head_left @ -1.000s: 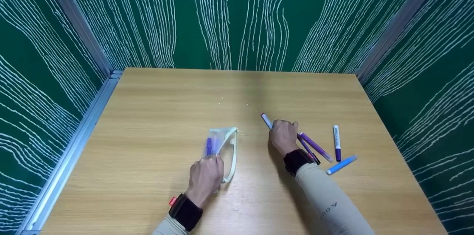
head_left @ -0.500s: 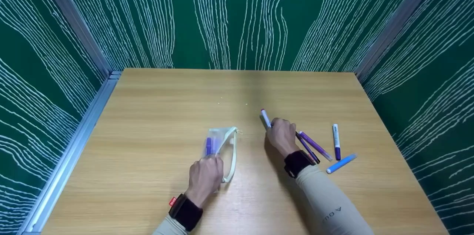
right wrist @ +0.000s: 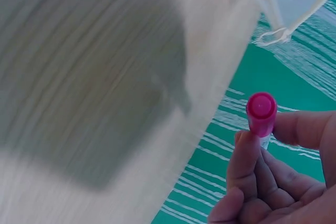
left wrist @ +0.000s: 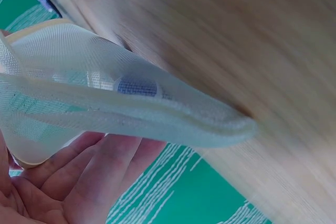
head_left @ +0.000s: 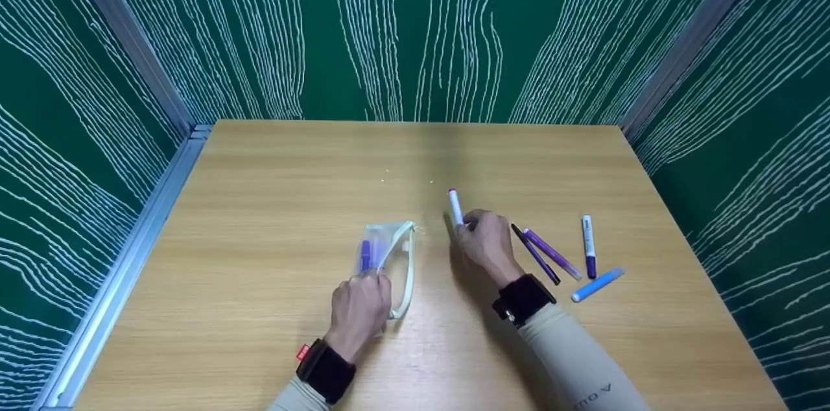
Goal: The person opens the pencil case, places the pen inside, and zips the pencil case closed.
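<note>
My left hand point(head_left: 362, 307) grips the near side of a pale, see-through mesh pouch point(head_left: 411, 271), whose mouth gapes to the right. Through the mesh shows a purple marker point(head_left: 366, 255). In the left wrist view my fingers point(left wrist: 107, 174) lie along the pouch point(left wrist: 199, 124), and a dark blue patch shows through it. My right hand point(head_left: 487, 244) pinches a white marker point(head_left: 456, 207) with a pink end, held tilted to the right of the pouch. The right wrist view has its pink cap point(right wrist: 261, 111) between thumb and fingers.
Right of my right hand lie a thin dark pen point(head_left: 535, 255), a purple marker point(head_left: 552, 254), a white marker with a purple cap point(head_left: 589, 246) and a blue marker point(head_left: 598, 284). Green walls with white lines surround the wooden table point(head_left: 292, 164).
My right hand has turned and moved slightly left with the white marker, away from the dark pen. My left hand and the pouch have stayed in place.
</note>
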`<state>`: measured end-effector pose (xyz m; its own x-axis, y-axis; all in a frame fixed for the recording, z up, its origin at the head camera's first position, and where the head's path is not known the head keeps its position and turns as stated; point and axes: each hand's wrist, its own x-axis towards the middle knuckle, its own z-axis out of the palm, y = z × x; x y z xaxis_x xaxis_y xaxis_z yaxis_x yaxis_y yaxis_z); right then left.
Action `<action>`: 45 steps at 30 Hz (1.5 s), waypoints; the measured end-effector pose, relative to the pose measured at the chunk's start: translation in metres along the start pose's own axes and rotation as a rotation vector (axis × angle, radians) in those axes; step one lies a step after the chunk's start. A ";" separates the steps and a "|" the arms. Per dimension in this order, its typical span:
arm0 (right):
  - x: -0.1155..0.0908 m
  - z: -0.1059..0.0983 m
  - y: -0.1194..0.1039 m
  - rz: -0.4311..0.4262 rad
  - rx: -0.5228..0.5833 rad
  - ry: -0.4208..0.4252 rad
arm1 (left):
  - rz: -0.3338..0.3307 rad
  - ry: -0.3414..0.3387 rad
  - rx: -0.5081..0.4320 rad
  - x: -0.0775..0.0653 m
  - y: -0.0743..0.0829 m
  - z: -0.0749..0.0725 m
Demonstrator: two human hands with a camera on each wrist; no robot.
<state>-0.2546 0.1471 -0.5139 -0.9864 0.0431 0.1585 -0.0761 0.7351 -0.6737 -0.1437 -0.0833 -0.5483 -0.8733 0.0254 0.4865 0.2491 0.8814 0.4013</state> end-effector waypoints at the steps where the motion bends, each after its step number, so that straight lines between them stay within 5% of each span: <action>1: -0.002 0.000 -0.002 0.007 0.013 -0.008 | 0.001 -0.004 0.002 0.000 0.000 0.000; 16: -0.039 -0.001 -0.027 0.085 0.163 -0.133 | 0.014 0.026 -0.003 -0.001 0.000 0.000; 25: -0.059 0.007 -0.032 0.057 0.244 -0.206 | 0.011 0.036 -0.004 -0.001 0.000 0.001; 36: -0.071 0.020 -0.037 0.085 0.280 -0.347 | 0.018 0.033 -0.008 0.000 0.000 0.001; 45: -0.071 0.037 -0.046 0.113 0.296 -0.367 | 0.016 0.018 0.011 0.000 0.000 0.001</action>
<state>-0.1864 0.0852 -0.5215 -0.9730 -0.1691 -0.1573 0.0495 0.5128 -0.8571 -0.1440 -0.0830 -0.5491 -0.8614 0.0308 0.5071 0.2582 0.8862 0.3848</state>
